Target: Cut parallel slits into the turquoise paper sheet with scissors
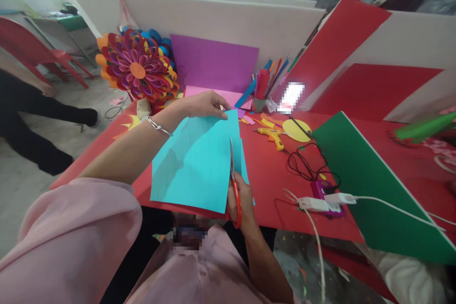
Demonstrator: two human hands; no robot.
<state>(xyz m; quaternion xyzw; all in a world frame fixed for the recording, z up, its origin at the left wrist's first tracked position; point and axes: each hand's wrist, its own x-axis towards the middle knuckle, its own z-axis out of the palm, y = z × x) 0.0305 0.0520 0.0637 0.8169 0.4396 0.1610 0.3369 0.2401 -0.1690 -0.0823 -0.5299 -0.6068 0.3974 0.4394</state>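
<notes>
Here, left hand: narrow, thumb and fingers pinching the far edge of the turquoise sheet near its right corner; a silver bracelet circles the wrist.
Right hand: wrapped round the red handles of the scissors, nearer the body than the left hand.
Turquoise sheet: between the hands and spreading to the left of the scissors, over the near part of the red bench; faint lines run down it.
Scissors: blades pointing away from the body, toward the left hand, at the sheet's right part, with a narrow portion of turquoise paper to their right; how far the blades are parted cannot be told.
Glue gun: yellow, on the bench, beyond the right hand and to its right, near a yellow paper oval.
Purple sheet: propped upright beyond the left hand.
Paper flower: left of the left hand, past the forearm, with red, purple and orange loops.
Power strip: right of the right hand, beside a green board.
Person: dark trousers, well left of both hands.
</notes>
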